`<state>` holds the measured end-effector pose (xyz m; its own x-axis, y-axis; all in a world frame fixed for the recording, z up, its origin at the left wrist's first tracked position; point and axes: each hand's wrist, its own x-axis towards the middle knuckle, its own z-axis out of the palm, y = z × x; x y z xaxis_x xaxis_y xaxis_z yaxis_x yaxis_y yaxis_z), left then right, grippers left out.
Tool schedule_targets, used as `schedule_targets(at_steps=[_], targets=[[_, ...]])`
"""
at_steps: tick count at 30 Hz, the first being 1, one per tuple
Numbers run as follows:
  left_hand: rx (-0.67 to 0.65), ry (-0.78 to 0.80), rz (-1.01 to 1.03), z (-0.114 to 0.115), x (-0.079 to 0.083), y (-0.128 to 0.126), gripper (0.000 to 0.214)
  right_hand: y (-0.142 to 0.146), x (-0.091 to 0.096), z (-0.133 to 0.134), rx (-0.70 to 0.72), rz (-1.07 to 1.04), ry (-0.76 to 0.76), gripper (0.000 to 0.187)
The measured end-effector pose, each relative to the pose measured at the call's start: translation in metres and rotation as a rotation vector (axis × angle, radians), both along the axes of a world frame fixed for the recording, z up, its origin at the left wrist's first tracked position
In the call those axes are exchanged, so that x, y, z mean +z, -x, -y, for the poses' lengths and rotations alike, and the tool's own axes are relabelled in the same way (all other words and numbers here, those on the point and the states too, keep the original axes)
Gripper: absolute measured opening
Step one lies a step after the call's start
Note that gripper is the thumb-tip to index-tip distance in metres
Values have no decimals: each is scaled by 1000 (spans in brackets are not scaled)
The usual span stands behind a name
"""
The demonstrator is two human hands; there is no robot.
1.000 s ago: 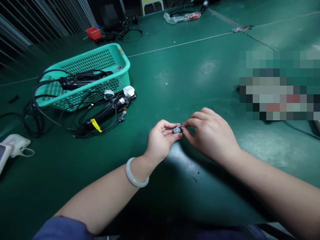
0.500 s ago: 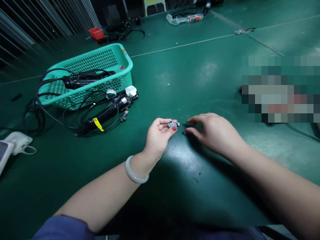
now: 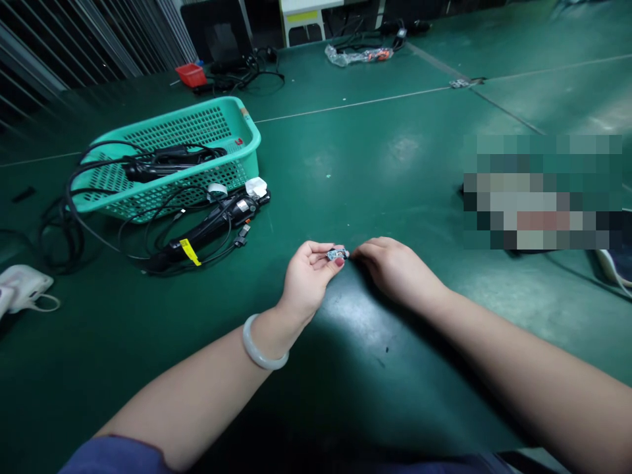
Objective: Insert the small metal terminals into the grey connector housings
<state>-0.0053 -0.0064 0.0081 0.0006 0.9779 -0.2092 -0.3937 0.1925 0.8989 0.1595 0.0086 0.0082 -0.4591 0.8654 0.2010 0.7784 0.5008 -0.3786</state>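
My left hand (image 3: 307,273), with a pale bangle (image 3: 261,345) at the wrist, pinches a small bluish-grey part (image 3: 338,254) between thumb and fingers. It looks like a little circuit board, though its details are too small to read. Just right of that part is my right hand (image 3: 395,263), its fingers drawn together and pointing left at the part's end. Whatever its fingertips hold, if anything, is hidden. Both hands are low over the green table (image 3: 306,408).
A turquoise basket (image 3: 251,155) with black cabled devices stands at the left. Before it lies a black handheld tool (image 3: 217,224) with a yellow tag (image 3: 189,251). A white charger (image 3: 29,286) sits at far left. A blurred-out patch covers things at right. Further back are a red tray (image 3: 191,75) and cables.
My right hand has moved left toward the small part and its fingers have closed together. My left hand still holds the part. The view has shifted slightly.
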Motion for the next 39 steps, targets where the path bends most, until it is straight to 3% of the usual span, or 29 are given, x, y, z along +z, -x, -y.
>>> schedule_targets(at_steps=[5,10,15,21,29,36,39], targets=[[0,3,-3,0,0,0,27,-4,3,-2,57,7,-22,26],[0,11,1,-1,-1,1,28,-11,3,-11,-15,-184,107,20],[-3,13,-1,0,-1,1,27,-17,0,-16,-70,-268,136,23],[-13,19,6,1,1,1,27,-25,4,-11,9,-87,49,12],[-38,30,16,0,2,1,29,-21,2,-12,64,70,-39,19],[-70,43,3,1,2,0,31,-19,20,-1,-20,-67,-224,19],[-92,43,6,2,2,-1,31,-10,27,6,-10,-130,-237,17]])
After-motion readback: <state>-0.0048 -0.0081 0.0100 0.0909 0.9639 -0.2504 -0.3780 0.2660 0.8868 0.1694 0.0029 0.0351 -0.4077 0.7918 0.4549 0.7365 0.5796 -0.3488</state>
